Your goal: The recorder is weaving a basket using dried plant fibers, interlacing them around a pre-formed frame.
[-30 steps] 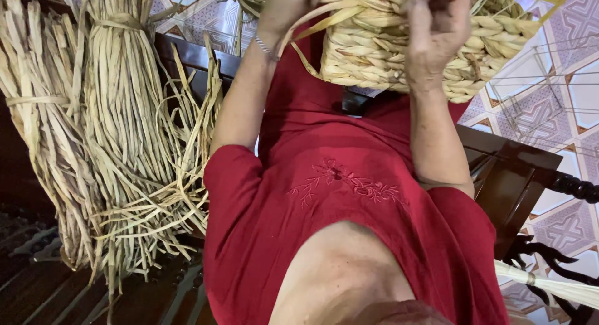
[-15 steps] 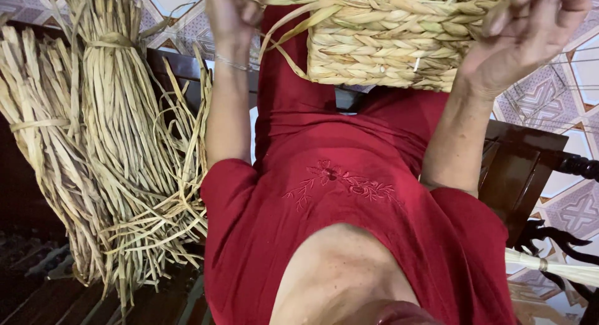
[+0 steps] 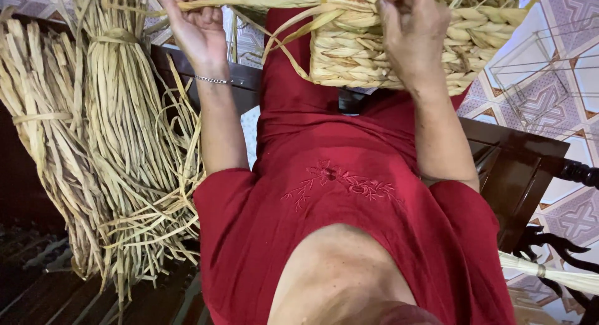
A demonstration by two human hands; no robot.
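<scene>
Fingers of the left hand (image 3: 198, 27) close around a flat pale straw strand (image 3: 262, 2), pulling it taut out to the side; a thin silver bracelet (image 3: 211, 80) sits on that wrist; the strand runs straight across to the woven basket (image 3: 368, 53), joining it at its upper rim. Right hand (image 3: 410, 32) clamps down over the basket's front wall, fingers curled onto the plaited rows, thumb side tucked behind the rim; basket sits up on the lap, over the red dress (image 3: 349, 194), with loose strand ends looping off its near corner. Out from there: two tied bundles of dried straw (image 3: 106, 144) lean at the person's left, standing along the edge of the dark wooden bench (image 3: 518, 169), ends fanned out low; patterned floor tiles (image 3: 555, 82) show beyond the bench's right edge; no packages, labels or signs in sight.
</scene>
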